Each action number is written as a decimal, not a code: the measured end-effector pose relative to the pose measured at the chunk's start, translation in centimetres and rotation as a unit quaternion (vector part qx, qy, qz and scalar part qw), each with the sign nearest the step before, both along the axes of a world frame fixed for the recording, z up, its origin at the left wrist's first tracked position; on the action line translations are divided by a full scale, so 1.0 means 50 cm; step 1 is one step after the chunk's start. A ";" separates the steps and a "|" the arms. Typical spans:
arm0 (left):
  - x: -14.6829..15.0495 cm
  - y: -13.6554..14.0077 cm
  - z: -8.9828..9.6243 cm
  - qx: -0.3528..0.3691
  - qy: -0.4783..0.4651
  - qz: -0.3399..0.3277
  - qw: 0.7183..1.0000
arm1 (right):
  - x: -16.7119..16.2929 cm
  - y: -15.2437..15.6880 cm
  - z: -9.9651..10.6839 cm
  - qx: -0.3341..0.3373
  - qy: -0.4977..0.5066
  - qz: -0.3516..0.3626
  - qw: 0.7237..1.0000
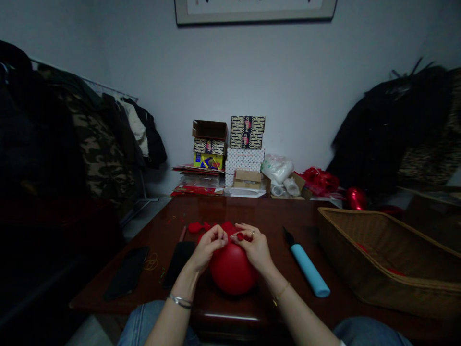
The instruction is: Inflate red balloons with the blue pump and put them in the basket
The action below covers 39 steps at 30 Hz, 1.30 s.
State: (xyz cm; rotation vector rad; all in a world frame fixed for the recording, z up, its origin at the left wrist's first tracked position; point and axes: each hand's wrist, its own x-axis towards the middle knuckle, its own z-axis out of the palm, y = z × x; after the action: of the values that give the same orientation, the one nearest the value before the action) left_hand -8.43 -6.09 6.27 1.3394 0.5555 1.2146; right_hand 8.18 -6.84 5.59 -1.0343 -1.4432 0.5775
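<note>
A round, inflated red balloon (233,271) rests near the front edge of the dark wooden table, between my two hands. My right hand (256,247) is closed on the balloon's neck, whose rolled red mouth shows between thumb and forefinger. Opposite it, my left hand (209,246) is pinched shut at the top of the balloon; whatever its fingertips hold is too small to make out. Just beyond the hands lie flat red balloons (196,227), partly covered by them. A light blue hand pump (309,270) with a black nozzle lies to the right.
A wicker basket (382,250) with a few red pieces inside stands at the right. On the left are a black phone (127,271), yellow rubber bands (151,262) and another dark flat object (179,262). Stacked boxes (247,132) stand beyond the table (252,211).
</note>
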 end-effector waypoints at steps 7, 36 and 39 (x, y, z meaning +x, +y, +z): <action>0.021 0.026 -0.022 0.081 0.071 0.265 0.958 | -0.020 -0.005 -0.001 0.019 -0.001 0.006 1.000; 0.006 0.013 -0.003 -0.031 0.047 0.125 0.991 | 0.011 -0.001 -0.006 -0.004 -0.044 0.125 0.991; 0.002 0.015 -0.007 0.009 0.083 0.161 0.983 | 0.012 0.001 -0.004 -0.016 -0.040 0.144 0.989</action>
State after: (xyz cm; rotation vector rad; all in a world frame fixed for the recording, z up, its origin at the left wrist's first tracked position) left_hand -8.34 -5.34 5.92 1.4100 0.9093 1.3766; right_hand 8.79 -6.80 5.40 -0.8872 -1.6732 0.7770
